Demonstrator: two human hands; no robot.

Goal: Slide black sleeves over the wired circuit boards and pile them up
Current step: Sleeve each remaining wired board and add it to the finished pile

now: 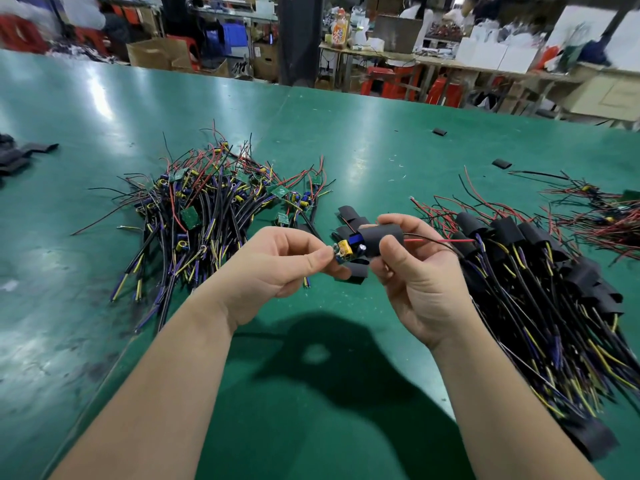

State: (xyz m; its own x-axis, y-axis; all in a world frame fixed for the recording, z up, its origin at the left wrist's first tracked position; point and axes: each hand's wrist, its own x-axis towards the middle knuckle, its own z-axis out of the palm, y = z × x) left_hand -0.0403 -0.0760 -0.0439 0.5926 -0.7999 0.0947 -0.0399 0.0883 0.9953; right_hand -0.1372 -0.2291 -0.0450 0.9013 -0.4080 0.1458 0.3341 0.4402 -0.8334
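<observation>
No text, label or number can be read anywhere here.

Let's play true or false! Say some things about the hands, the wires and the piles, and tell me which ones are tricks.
1. The right hand holds a black sleeve. True.
2. The left hand holds nothing. False: it pinches the circuit board by one end.
3. The circuit board is hidden all the way inside the black sleeve. False: its yellow and blue parts stick out.
4. The pile of sleeved boards lies to the person's right. True.
5. The table is red. False: it is green.
</observation>
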